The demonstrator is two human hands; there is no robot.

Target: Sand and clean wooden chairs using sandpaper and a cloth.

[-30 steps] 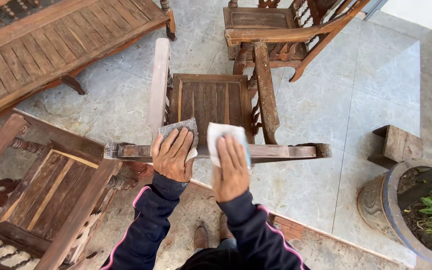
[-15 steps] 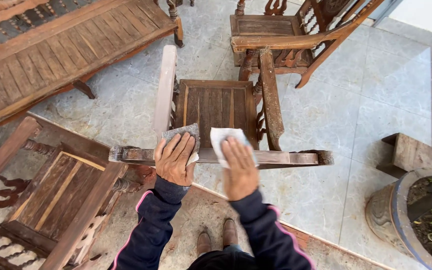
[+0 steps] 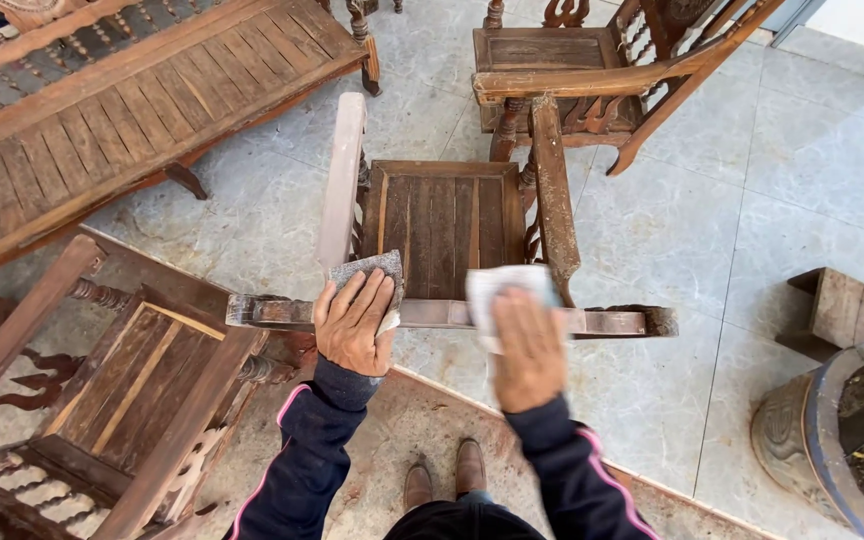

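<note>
Soft even daylight, faint shadows, no glare, right hand [image 3: 525,345] motion-blurred, wide-angle bending at edges

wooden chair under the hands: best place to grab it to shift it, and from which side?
Probably the top back rail, from the near side where the person stands. It is a long horizontal bar at hand height; the left hand and right hand already rest on it over sanding sheets. The armrests lie further away.
</note>
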